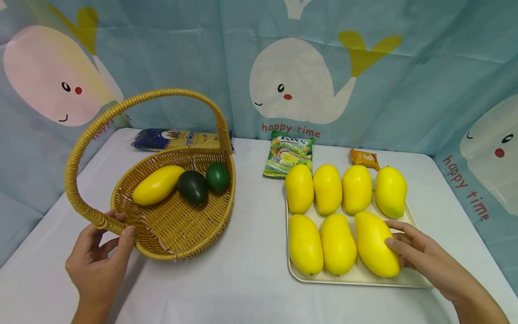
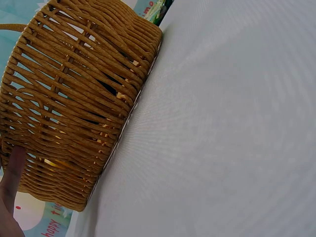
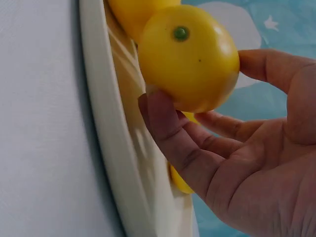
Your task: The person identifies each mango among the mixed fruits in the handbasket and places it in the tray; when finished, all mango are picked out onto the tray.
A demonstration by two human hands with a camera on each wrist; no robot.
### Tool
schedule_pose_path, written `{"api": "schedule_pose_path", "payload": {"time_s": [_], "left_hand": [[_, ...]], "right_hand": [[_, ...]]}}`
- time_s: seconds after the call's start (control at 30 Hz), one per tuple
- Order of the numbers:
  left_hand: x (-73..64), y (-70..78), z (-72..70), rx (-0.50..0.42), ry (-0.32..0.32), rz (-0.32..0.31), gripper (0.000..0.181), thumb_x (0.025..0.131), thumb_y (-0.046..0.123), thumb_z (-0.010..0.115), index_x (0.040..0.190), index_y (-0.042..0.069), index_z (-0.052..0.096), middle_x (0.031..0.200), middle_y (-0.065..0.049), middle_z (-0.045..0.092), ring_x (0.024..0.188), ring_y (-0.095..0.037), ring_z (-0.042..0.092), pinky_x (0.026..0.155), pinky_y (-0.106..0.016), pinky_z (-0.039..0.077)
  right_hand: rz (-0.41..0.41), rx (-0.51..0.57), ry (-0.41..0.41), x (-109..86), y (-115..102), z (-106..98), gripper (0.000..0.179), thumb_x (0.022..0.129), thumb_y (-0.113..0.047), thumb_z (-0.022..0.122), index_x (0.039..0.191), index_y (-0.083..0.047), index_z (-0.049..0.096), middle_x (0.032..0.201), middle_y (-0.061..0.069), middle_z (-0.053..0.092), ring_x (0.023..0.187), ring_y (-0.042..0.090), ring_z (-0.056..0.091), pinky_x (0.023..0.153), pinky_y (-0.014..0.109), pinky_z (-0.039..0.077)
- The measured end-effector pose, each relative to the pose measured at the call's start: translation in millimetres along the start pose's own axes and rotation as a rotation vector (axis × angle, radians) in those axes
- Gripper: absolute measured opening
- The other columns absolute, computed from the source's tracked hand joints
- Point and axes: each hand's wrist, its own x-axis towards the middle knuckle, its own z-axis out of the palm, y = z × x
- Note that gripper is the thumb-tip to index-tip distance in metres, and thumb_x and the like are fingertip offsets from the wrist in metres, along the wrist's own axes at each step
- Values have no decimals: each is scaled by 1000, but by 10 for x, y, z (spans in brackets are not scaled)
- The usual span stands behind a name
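Note:
On the left, a wicker basket (image 1: pixel 174 256) with a tall handle holds a yellow mango (image 1: pixel 158 185), a dark avocado (image 1: pixel 193 189) and a green round fruit (image 1: pixel 217 177). My left hand (image 1: pixel 101 261) grips its near-left rim at the handle's foot; in the left wrist view only part of the hand shows against the woven side (image 2: pixel 74 98). On the right, my right hand (image 1: pixel 421 256) holds a yellow mango (image 1: pixel 375 245) between thumb and fingers at the front of a cream tray (image 1: pixel 364 280). The right wrist view shows that mango (image 3: pixel 190 59) with its green stem end facing the camera.
Several other yellow mangoes (image 1: pixel 305 245) lie in two rows on the tray. Behind stand a green candy bag (image 1: pixel 289 155) and a small orange packet (image 1: pixel 364 158). A blue-and-yellow pasta packet (image 1: pixel 174 138) lies behind the basket. A whale-print curtain (image 1: pixel 243 67) encloses the white table (image 1: pixel 259 279).

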Motion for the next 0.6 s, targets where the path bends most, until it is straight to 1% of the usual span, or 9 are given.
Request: {"api": "schedule_pose_path", "payload": {"time_s": [0.1, 0.17, 0.27, 0.43, 0.53, 0.6], "left_hand": [[2, 2, -1, -2, -2, 0, 43, 78, -17, 70, 121, -18, 61, 109, -6, 68, 98, -13, 66, 78, -11, 54], [0, 1, -3, -8, -1, -2, 44, 78, -17, 70, 121, -18, 60, 109, -7, 68, 97, -14, 66, 78, -11, 54], [-2, -1, -4, -13, 2, -2, 44, 78, -17, 70, 120, -19, 60, 109, -7, 69, 97, -14, 66, 77, -11, 54], [3, 0, -2, -8, 1, 0, 43, 78, -16, 70, 120, -19, 61, 109, -6, 69, 97, -13, 66, 77, -11, 54], [4, 0, -1, -8, -2, 4, 43, 78, -16, 70, 120, -19, 60, 108, -7, 69, 97, -14, 66, 77, -11, 54], [2, 1, -1, -9, -3, 5, 42, 79, -16, 70, 120, -19, 60, 108, -7, 69, 98, -13, 66, 77, -11, 54]], "right_hand": [[6, 25, -38, 16, 23, 23, 63, 107, -33, 47, 154, 1, 23, 120, 15, 57, 92, 24, 59, 76, 31, 57], [0, 38, -47, 20, 32, 38, 63, 107, -32, 47, 154, 2, 23, 117, 14, 58, 92, 25, 59, 76, 31, 57], [3, 43, -49, 29, 34, 58, 63, 107, -32, 47, 154, 2, 23, 116, 14, 57, 92, 25, 59, 76, 31, 57], [32, 22, -37, 48, 17, 78, 66, 106, -36, 49, 154, 2, 23, 121, 15, 53, 93, 24, 57, 76, 30, 56], [6, -3, -11, 43, 21, 82, 65, 106, -36, 49, 153, 2, 26, 126, 18, 51, 92, 24, 57, 75, 29, 56], [-27, -14, 19, 36, 32, 85, 62, 106, -34, 50, 152, 1, 29, 127, 19, 51, 90, 23, 58, 74, 29, 57]]}}
